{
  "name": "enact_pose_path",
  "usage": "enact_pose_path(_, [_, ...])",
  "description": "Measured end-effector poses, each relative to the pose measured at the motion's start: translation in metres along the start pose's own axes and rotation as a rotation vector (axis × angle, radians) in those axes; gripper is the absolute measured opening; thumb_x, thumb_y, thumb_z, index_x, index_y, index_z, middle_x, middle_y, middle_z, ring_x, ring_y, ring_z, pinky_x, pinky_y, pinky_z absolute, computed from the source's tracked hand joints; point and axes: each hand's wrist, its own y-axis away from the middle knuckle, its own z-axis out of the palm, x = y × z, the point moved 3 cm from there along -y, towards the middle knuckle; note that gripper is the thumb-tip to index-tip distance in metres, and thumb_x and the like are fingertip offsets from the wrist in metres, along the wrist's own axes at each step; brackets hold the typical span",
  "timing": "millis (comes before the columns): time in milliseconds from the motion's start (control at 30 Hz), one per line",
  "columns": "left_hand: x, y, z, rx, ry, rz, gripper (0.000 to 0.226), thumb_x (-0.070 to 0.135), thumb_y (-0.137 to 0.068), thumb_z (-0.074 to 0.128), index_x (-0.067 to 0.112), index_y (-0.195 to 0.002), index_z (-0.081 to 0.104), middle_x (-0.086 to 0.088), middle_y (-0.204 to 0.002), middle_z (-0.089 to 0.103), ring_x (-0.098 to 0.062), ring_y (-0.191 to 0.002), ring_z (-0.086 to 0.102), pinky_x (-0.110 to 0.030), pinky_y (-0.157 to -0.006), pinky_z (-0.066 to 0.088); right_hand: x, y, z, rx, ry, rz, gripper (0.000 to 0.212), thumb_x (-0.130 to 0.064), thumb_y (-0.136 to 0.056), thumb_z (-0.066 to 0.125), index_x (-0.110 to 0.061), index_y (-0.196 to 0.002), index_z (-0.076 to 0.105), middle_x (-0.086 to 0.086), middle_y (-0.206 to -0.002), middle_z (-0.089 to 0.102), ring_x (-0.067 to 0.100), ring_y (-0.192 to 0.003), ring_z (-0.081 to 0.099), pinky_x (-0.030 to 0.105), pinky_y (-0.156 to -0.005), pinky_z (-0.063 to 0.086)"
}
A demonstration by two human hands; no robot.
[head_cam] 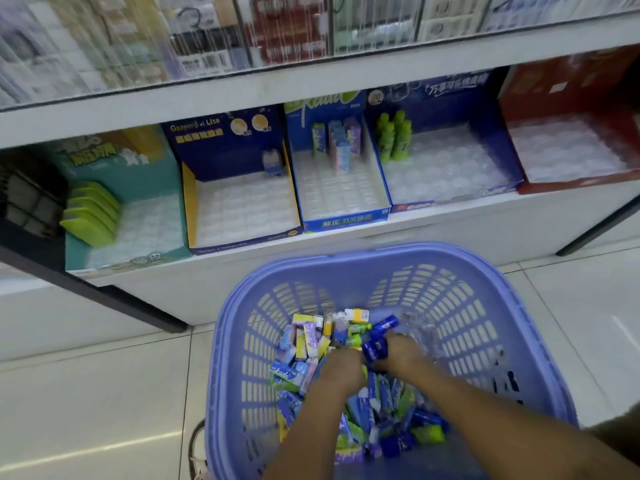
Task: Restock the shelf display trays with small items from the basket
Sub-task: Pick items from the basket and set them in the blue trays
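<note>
Early days: display trays (242, 216) mostly bare, basket (450, 299) heaped; right hand (398, 353) grips a blue item (375, 351); left hand (341, 370) buried in the pile, grip can't be told.

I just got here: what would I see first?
The big purple basket at bottom centre, heaped with colourful small items. The left hand is among them and the right hand grips a dark blue item. Above, the display trays stand nearly bare.
</note>
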Motion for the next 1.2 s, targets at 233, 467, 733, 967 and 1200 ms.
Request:
enact_pose_path(233, [-0.01,-0.01,0.005,0.043,0.154,-0.039,0.03,0.011,-0.093,0.05,0.01,-0.118,0.065,-0.015,-0.128,0.058,-0.031,-0.113,0.056,-0.035,-0.093,0.047,-0.003,-0.013,0.008,-0.047,-0.043,0.044,0.034,-0.043,-0.079,0.068,-0.013,-0.095,0.063,0.01,-0.102,0.067,0.025,-0.094,0.063,0.03,-0.072,0.046])
enact_pose_path(467, [-0.007,-0.012,-0.015,0.172,0.537,-0.121,0.035,0.026,-0.098,0.049,0.004,-0.123,0.06,-0.015,-0.116,0.062,-0.028,-0.105,0.059,-0.033,-0.087,0.046,-0.005,0.002,-0.041,-0.263,-0.18,-0.05,0.034,-0.035,-0.071,0.08,-0.014,-0.092,0.063,0.002,-0.093,0.063,0.015,-0.078,0.056,0.02,-0.059,0.045])
enact_pose_path(733, [0.032,0.016,-0.094,0.124,1.165,0.133,0.025,0.009,-0.083,0.07,-0.001,-0.105,0.064,-0.011,-0.091,0.069,-0.019,-0.079,0.068,-0.026,-0.073,0.058,-0.035,0.069,-0.159,-0.219,-0.117,-0.343,0.038,-0.047,-0.075,0.073,-0.01,-0.085,0.069,0.002,-0.076,0.058,0.014,-0.071,0.05,0.026,-0.067,0.037])
enact_pose_path(967, [0.073,0.068,-0.171,0.296,1.316,0.349,0.009,0.017,-0.089,0.063,0.01,-0.083,0.064,-0.001,-0.072,0.073,-0.01,-0.065,0.069,-0.018,-0.059,0.054,-0.039,0.126,-0.243,0.035,-0.667,-0.515,0.022,-0.033,-0.093,0.053,-0.011,-0.094,0.052,0.002,-0.066,0.062,0.008,-0.048,0.044,0.019,-0.05,0.036])
enact_pose_path(1200, [0.118,0.078,-0.192,0.327,1.287,0.397,0.027,0.025,-0.098,0.048,0.012,-0.088,0.069,0.002,-0.06,0.056,-0.01,-0.046,0.046,-0.021,-0.044,0.042,-0.014,0.151,-0.28,0.106,-0.721,-0.596,0.025,-0.007,-0.093,0.053,-0.017,-0.113,0.065,0.001,-0.07,0.051,0.003,-0.057,0.045,0.012,-0.055,0.038])
